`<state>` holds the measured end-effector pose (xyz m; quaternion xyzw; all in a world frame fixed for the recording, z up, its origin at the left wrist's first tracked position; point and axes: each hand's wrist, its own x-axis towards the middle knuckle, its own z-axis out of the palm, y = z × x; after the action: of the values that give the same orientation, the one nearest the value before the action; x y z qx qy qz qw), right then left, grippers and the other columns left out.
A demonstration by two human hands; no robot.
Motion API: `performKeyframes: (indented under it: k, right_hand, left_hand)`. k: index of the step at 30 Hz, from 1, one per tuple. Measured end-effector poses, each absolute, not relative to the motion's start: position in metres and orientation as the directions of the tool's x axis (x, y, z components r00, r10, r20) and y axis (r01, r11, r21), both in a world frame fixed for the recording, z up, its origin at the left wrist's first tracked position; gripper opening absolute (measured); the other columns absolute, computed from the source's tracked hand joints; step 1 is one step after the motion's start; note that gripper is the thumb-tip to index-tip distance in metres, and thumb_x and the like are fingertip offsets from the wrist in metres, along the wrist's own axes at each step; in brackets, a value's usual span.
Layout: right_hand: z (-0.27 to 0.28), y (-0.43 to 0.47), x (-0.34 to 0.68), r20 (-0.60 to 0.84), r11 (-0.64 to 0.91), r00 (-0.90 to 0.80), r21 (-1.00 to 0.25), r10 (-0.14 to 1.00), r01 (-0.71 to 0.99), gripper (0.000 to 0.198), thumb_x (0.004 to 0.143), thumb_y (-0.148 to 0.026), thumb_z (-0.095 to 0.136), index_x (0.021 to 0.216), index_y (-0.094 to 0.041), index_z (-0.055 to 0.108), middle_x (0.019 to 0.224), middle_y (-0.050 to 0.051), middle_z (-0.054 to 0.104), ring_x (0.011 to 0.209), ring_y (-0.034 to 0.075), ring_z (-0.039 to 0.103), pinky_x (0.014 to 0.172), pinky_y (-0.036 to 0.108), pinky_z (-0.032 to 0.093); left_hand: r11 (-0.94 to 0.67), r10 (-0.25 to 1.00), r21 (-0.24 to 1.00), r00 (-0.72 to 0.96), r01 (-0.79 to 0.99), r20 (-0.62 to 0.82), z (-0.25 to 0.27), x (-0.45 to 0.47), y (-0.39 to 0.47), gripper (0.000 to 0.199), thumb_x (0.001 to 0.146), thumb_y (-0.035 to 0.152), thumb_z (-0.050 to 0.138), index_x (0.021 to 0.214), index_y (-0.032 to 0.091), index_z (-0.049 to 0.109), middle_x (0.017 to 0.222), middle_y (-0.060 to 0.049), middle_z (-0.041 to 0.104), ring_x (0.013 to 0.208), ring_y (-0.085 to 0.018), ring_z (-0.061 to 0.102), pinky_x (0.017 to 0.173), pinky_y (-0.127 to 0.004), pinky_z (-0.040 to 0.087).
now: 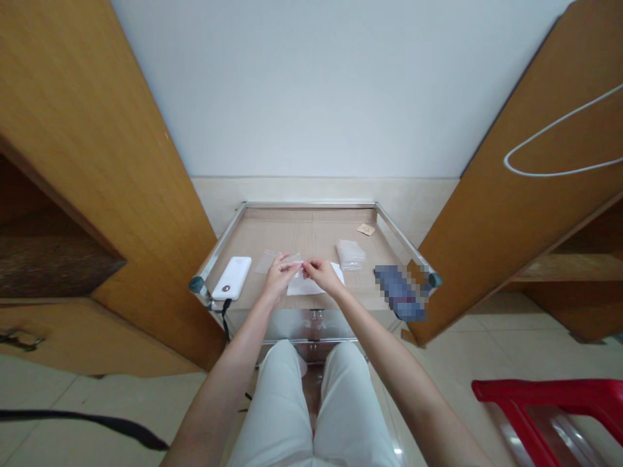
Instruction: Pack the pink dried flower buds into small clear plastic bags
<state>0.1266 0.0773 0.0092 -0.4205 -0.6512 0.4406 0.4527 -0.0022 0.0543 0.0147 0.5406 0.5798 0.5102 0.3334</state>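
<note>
My left hand [280, 277] is over the front middle of a small brown-topped table, fingers pinched at the edge of a clear plastic bag [265, 261]. Close beside it, my right hand [323, 274] is closed, thumb and fingertips together near the left fingertips. A tiny reddish thing [305, 274] shows at the right fingertips, too small to name. Beneath both hands lies a white sheet [309, 287], partly hidden by them. To the right of my right hand is a stack of clear plastic bags [350, 254].
A white power bank [232, 279] with a black strap lies at the table's left. Farther right are a small tan card [366, 229] and a pixelated dark blue object [402, 293]. A metal rail [311, 205] edges the table; wooden cabinets flank it. A red stool [549, 392] stands right.
</note>
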Motion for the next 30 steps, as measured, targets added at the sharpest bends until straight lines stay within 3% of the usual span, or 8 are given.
performKeyframes:
  k: [10, 19, 30]
  right_hand:
    - [0.005, 0.075, 0.121, 0.253, 0.287, -0.195, -0.942, 0.948, 0.173, 0.009, 0.068, -0.024, 0.053, 0.066, -0.016, 0.057, 0.053, -0.002, 0.055, 0.049, 0.009, 0.051, 0.05, 0.021, 0.038]
    - [0.015, 0.067, 0.114, 0.227, 0.268, -0.22, -0.947, 0.949, 0.177, 0.013, 0.069, -0.022, 0.05, 0.065, -0.016, 0.061, 0.055, 0.0, 0.058, 0.054, 0.011, 0.052, 0.056, 0.022, 0.04]
    - [0.018, 0.053, 0.106, 0.243, 0.278, -0.135, -0.848, 0.961, 0.451, 0.016, 0.072, -0.021, 0.047, 0.072, -0.014, 0.063, 0.07, 0.004, 0.064, 0.064, 0.012, 0.054, 0.064, 0.023, 0.04]
  left_hand:
    - [-0.16, 0.956, 0.929, -0.183, 0.334, 0.231, 0.007, -0.006, 0.053, 0.014, 0.071, 0.024, 0.053, 0.069, 0.015, 0.064, 0.117, -0.01, 0.049, 0.114, -0.019, 0.041, 0.095, -0.033, 0.03]
    - [-0.107, 0.924, 0.964, -0.332, 0.242, 0.187, 0.004, -0.004, 0.052, 0.013, 0.064, 0.026, 0.06, 0.067, 0.014, 0.063, 0.116, -0.011, 0.05, 0.105, -0.02, 0.048, 0.09, -0.032, 0.035]
    - [-0.21, 0.878, 0.961, -0.398, 0.179, 0.266, 0.008, 0.003, 0.045, 0.006, 0.06, 0.017, 0.06, 0.055, 0.015, 0.062, 0.101, -0.01, 0.057, 0.097, -0.021, 0.051, 0.088, -0.034, 0.035]
